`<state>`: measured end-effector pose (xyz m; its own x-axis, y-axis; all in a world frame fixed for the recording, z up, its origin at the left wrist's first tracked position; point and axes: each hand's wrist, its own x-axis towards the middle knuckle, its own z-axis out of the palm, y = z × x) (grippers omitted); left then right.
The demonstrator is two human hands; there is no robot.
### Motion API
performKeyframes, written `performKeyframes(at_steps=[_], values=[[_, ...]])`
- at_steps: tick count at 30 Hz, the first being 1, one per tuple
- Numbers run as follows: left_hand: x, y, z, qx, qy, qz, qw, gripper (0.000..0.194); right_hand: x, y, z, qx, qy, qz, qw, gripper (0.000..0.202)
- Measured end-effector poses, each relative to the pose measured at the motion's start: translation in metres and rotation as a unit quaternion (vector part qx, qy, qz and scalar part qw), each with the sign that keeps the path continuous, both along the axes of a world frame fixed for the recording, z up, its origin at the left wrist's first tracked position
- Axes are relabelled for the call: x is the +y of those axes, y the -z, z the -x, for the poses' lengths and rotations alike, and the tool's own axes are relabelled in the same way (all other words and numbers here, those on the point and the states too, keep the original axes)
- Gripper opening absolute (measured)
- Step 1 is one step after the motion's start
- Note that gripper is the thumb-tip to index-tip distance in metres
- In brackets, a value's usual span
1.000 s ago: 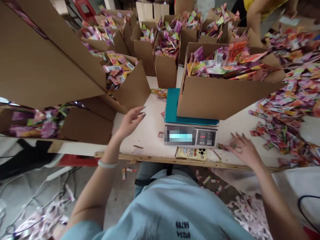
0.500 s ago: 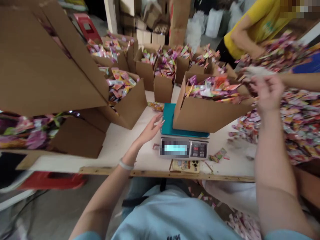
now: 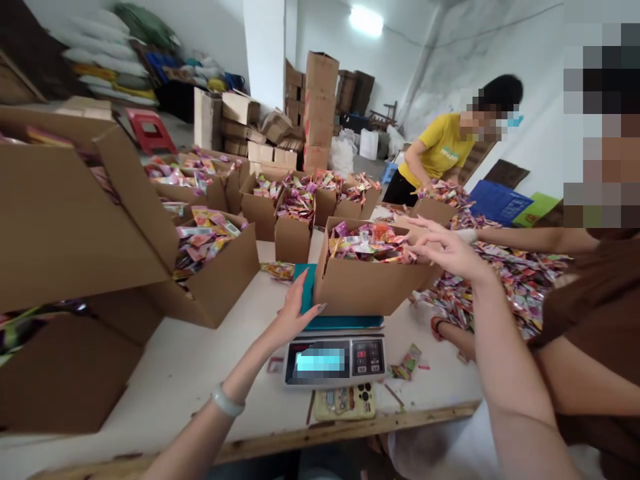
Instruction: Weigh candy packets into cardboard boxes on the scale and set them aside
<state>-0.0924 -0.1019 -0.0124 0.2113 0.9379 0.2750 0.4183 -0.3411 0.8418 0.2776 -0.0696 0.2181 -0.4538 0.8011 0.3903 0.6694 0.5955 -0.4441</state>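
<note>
A cardboard box (image 3: 370, 287) full of small colourful packets stands on the teal plate (image 3: 345, 323) of a digital scale (image 3: 335, 360), whose display is lit but blurred. Beside the box's left side is my left hand (image 3: 295, 310), its fingers apart, near the plate's left edge. My right hand (image 3: 450, 250) hovers over the box's right end with fingers spread and nothing seen in them. A patterned phone (image 3: 345, 403) lies in front of the scale, and loose packets (image 3: 407, 362) lie to its right.
More packet-filled boxes (image 3: 295, 237) stand behind and to the left. At right, a person in brown (image 3: 575, 313) reaches toward a large packet heap (image 3: 500, 287). Another person in yellow (image 3: 443, 143) bends over packets behind. A red stool (image 3: 150, 130) is at back left.
The view has tilted up, showing more of the room. My right hand has come from beyond the box's right end to above it. My left hand remains open beside the box.
</note>
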Motion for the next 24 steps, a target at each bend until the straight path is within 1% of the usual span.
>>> performKeyframes(at_steps=[3, 7, 9, 10, 11, 12, 14, 15, 16, 17, 18, 19, 20, 21, 22, 24], values=[[0.001, -0.004, -0.007, 0.006, 0.011, -0.022, 1.000, 0.098, 0.000, 0.003, 0.001, 0.022, 0.020, -0.017, 0.999, 0.064], [0.004, -0.005, -0.014, 0.008, 0.018, -0.037, 0.999, 0.098, 0.008, 0.009, 0.010, -0.031, 0.028, -0.045, 0.998, 0.057], [0.006, -0.003, -0.015, 0.004, 0.014, -0.038, 0.999, 0.102, 0.010, 0.008, 0.006, -0.037, 0.027, -0.083, 0.996, 0.053], [0.008, -0.001, -0.016, -0.001, 0.010, -0.041, 0.999, 0.104, 0.009, 0.006, -0.001, -0.022, 0.038, -0.118, 0.992, 0.051], [0.009, 0.002, -0.016, -0.009, 0.006, -0.044, 0.999, 0.107, 0.007, 0.004, -0.012, 0.004, 0.063, -0.165, 0.984, 0.049], [0.010, 0.005, -0.016, -0.018, 0.002, -0.044, 0.999, 0.109, 0.004, 0.002, -0.026, 0.033, 0.103, -0.220, 0.969, 0.047], [0.013, 0.010, -0.017, -0.039, -0.013, -0.023, 0.999, 0.109, -0.002, 0.001, -0.057, 0.071, 0.205, -0.317, 0.923, 0.043], [0.016, 0.012, -0.018, -0.047, -0.028, 0.003, 0.998, 0.104, -0.003, 0.003, -0.071, 0.074, 0.257, -0.345, 0.900, 0.042], [0.019, 0.014, -0.019, -0.054, -0.050, 0.032, 0.997, 0.098, -0.002, 0.007, -0.079, 0.076, 0.300, -0.358, 0.881, 0.042], [0.024, 0.014, -0.021, -0.060, -0.075, 0.061, 0.994, 0.090, 0.000, 0.014, -0.082, 0.092, 0.327, -0.349, 0.874, 0.045], [0.029, 0.014, -0.024, -0.063, -0.101, 0.085, 0.989, 0.084, 0.005, 0.022, -0.079, 0.125, 0.338, -0.319, 0.877, 0.053], [0.033, 0.013, -0.027, -0.064, -0.127, 0.104, 0.984, 0.080, 0.012, 0.031, -0.070, 0.170, 0.335, -0.275, 0.885, 0.064], [0.038, 0.011, -0.030, -0.065, -0.150, 0.118, 0.979, 0.078, 0.019, 0.041, -0.056, 0.214, 0.321, -0.224, 0.895, 0.070], [0.041, 0.010, -0.033, -0.064, -0.172, 0.129, 0.975, 0.079, 0.026, 0.051, -0.040, 0.255, 0.291, -0.158, 0.909, 0.069], [0.043, 0.010, -0.035, -0.064, -0.193, 0.141, 0.969, 0.082, 0.033, 0.060, -0.023, 0.285, 0.251, -0.088, 0.921, 0.063], [0.044, 0.009, -0.038, -0.063, -0.227, 0.165, 0.958, 0.090, 0.043, 0.074, 0.008, 0.306, 0.164, 0.036, 0.937, 0.051]])
